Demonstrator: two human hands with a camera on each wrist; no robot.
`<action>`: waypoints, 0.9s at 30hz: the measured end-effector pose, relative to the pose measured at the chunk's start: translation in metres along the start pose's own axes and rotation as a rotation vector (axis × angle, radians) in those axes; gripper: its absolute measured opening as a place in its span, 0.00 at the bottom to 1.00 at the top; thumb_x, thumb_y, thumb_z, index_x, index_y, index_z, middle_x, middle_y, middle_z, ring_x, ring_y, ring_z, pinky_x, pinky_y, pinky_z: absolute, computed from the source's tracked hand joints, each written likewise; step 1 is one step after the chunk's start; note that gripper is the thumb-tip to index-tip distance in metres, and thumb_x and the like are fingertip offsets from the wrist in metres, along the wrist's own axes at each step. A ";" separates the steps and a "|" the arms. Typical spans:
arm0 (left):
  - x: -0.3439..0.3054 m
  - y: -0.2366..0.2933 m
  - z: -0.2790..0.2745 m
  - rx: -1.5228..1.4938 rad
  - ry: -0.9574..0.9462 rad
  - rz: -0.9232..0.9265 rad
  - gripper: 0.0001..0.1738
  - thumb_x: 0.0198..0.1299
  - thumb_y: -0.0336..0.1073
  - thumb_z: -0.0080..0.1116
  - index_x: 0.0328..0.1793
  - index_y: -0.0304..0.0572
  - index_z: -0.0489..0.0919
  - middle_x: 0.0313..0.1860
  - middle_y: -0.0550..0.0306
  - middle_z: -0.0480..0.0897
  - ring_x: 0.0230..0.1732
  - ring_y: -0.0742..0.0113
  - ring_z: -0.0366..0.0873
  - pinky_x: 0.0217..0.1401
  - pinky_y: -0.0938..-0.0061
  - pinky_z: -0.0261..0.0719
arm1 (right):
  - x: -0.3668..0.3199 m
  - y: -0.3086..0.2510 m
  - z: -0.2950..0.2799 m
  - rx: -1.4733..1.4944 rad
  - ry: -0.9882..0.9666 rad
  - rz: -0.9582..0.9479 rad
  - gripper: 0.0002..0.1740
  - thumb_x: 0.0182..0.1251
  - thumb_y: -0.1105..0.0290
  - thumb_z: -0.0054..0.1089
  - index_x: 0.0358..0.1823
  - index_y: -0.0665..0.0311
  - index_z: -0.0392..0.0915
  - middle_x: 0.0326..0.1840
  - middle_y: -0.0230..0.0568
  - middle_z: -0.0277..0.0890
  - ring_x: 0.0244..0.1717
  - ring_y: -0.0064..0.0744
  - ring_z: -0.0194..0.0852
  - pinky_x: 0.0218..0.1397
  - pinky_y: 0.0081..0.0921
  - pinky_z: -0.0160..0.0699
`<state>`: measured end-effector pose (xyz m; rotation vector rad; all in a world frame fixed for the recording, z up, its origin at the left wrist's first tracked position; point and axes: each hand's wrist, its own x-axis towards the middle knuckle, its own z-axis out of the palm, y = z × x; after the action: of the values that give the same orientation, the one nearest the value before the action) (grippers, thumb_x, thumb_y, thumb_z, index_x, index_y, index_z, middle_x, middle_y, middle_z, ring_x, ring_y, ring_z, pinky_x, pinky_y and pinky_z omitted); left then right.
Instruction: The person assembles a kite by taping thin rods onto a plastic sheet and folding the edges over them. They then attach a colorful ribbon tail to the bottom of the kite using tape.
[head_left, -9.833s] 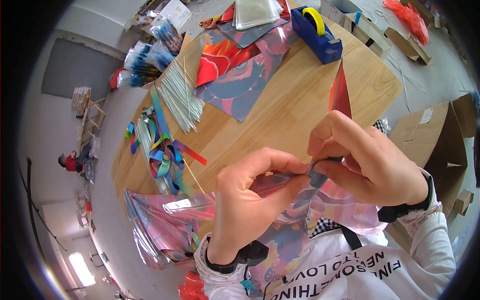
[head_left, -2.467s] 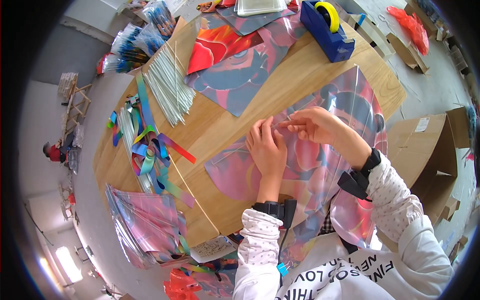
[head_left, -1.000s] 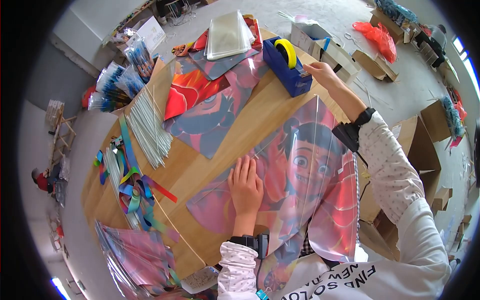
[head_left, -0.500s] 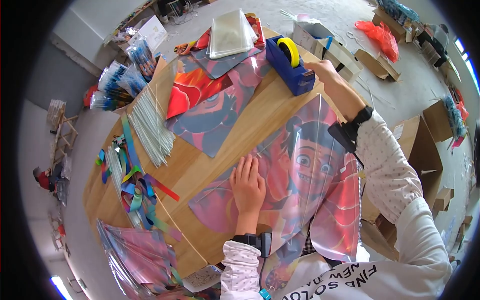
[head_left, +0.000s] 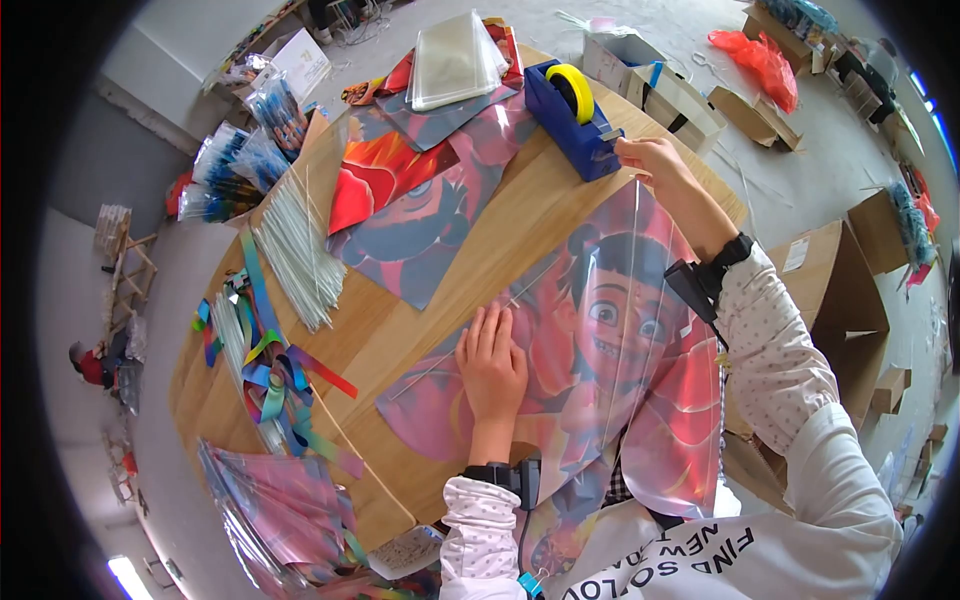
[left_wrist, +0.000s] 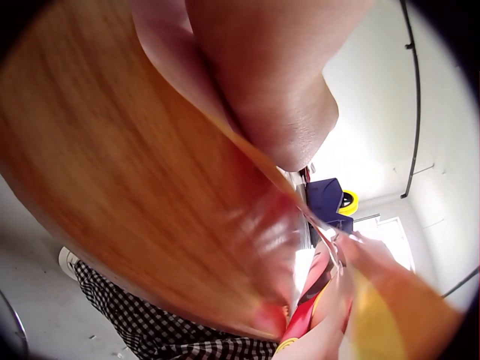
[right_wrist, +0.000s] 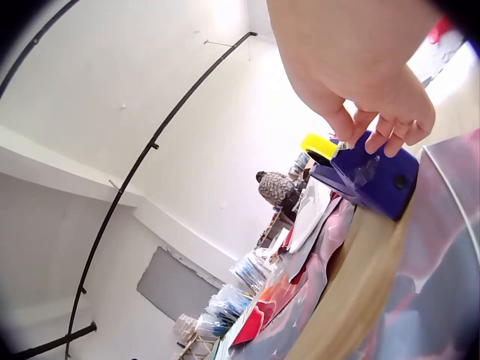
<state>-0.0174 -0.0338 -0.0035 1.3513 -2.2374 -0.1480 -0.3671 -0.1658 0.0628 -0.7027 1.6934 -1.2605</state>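
A kite (head_left: 610,290) of shiny film, printed with a cartoon face and fitted with thin white rods, lies over the table's near right part. My left hand (head_left: 492,375) rests flat on its left half, fingers together and pointing away from me; the left wrist view shows that hand (left_wrist: 262,82) close up over the film's edge. At the far right, my right hand (head_left: 662,170) is at the cutter end of a blue tape dispenser (head_left: 570,125) with a yellow core. Thumb and fingers pinch the end of the clear tape (right_wrist: 366,171) there.
More printed sheets (head_left: 410,240) lie at the back, with clear plastic sleeves (head_left: 455,65) on top. White rods (head_left: 300,255) and rainbow ribbons (head_left: 275,385) lie on the left. A folded film stack (head_left: 275,500) hangs at the front left edge. A cardboard box (head_left: 825,290) stands right.
Earlier both hands pinched at the film, then worked at its middle. My right hand has since gone to the dispenser and just drawn back slightly. My left hand stays put.
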 end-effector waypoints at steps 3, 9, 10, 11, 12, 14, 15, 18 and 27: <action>0.001 0.001 -0.001 -0.014 0.016 -0.003 0.22 0.63 0.31 0.51 0.64 0.43 0.79 0.69 0.55 0.77 0.71 0.56 0.71 0.73 0.55 0.63 | 0.005 0.013 0.002 0.232 -0.051 0.041 0.13 0.65 0.63 0.67 0.43 0.64 0.83 0.43 0.37 0.82 0.47 0.27 0.79 0.45 0.28 0.71; 0.024 0.013 -0.003 -0.147 0.079 -0.183 0.13 0.61 0.28 0.54 0.52 0.41 0.81 0.54 0.54 0.82 0.60 0.51 0.75 0.65 0.57 0.69 | 0.004 0.027 0.022 0.605 -0.102 0.229 0.07 0.70 0.73 0.62 0.42 0.71 0.80 0.40 0.41 0.82 0.44 0.30 0.81 0.42 0.23 0.78; 0.028 0.014 -0.002 -0.181 0.088 -0.231 0.11 0.61 0.27 0.55 0.49 0.41 0.81 0.51 0.54 0.82 0.58 0.50 0.76 0.63 0.57 0.70 | -0.007 0.035 0.025 0.582 -0.115 0.243 0.07 0.70 0.73 0.62 0.41 0.72 0.80 0.39 0.41 0.81 0.44 0.30 0.81 0.43 0.22 0.78; 0.030 0.014 0.002 -0.204 0.116 -0.238 0.12 0.61 0.26 0.54 0.50 0.40 0.80 0.50 0.53 0.81 0.57 0.49 0.75 0.63 0.57 0.70 | -0.018 0.042 0.027 0.557 -0.131 0.254 0.08 0.70 0.73 0.61 0.41 0.73 0.80 0.39 0.41 0.81 0.44 0.30 0.81 0.43 0.22 0.78; 0.030 0.011 0.007 -0.226 0.142 -0.248 0.12 0.61 0.26 0.54 0.50 0.39 0.80 0.49 0.51 0.81 0.56 0.48 0.75 0.62 0.57 0.70 | -0.033 0.045 0.028 0.403 -0.315 0.166 0.08 0.69 0.72 0.63 0.40 0.72 0.80 0.35 0.37 0.80 0.39 0.25 0.79 0.42 0.21 0.78; 0.027 0.008 0.013 -0.262 0.166 -0.252 0.13 0.60 0.24 0.54 0.52 0.38 0.79 0.50 0.50 0.79 0.56 0.47 0.74 0.62 0.55 0.70 | -0.093 0.038 0.059 0.235 -0.344 -0.010 0.07 0.68 0.73 0.63 0.40 0.71 0.81 0.33 0.34 0.79 0.35 0.22 0.77 0.39 0.21 0.77; 0.027 0.008 0.014 -0.277 0.166 -0.244 0.15 0.60 0.24 0.55 0.53 0.38 0.78 0.51 0.49 0.79 0.57 0.47 0.73 0.63 0.55 0.70 | -0.117 0.038 0.076 0.152 -0.355 -0.096 0.06 0.68 0.73 0.63 0.41 0.70 0.81 0.31 0.32 0.78 0.33 0.20 0.76 0.38 0.20 0.76; 0.026 0.007 0.013 -0.295 0.153 -0.224 0.19 0.60 0.23 0.54 0.59 0.37 0.76 0.55 0.47 0.78 0.60 0.46 0.73 0.65 0.52 0.69 | -0.138 0.061 0.098 -0.069 -0.458 -0.130 0.08 0.65 0.76 0.61 0.44 0.68 0.82 0.30 0.31 0.79 0.31 0.20 0.75 0.35 0.21 0.74; 0.027 0.009 0.012 -0.247 0.121 -0.196 0.25 0.60 0.27 0.52 0.66 0.39 0.73 0.63 0.47 0.76 0.66 0.46 0.70 0.72 0.52 0.63 | -0.155 0.061 0.110 -0.120 -0.315 0.099 0.21 0.66 0.74 0.62 0.58 0.66 0.68 0.38 0.39 0.85 0.35 0.21 0.83 0.25 0.17 0.68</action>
<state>-0.0403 -0.0550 -0.0010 1.4005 -1.9142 -0.3872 -0.1957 -0.0658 0.0441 -0.8307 1.5307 -0.9310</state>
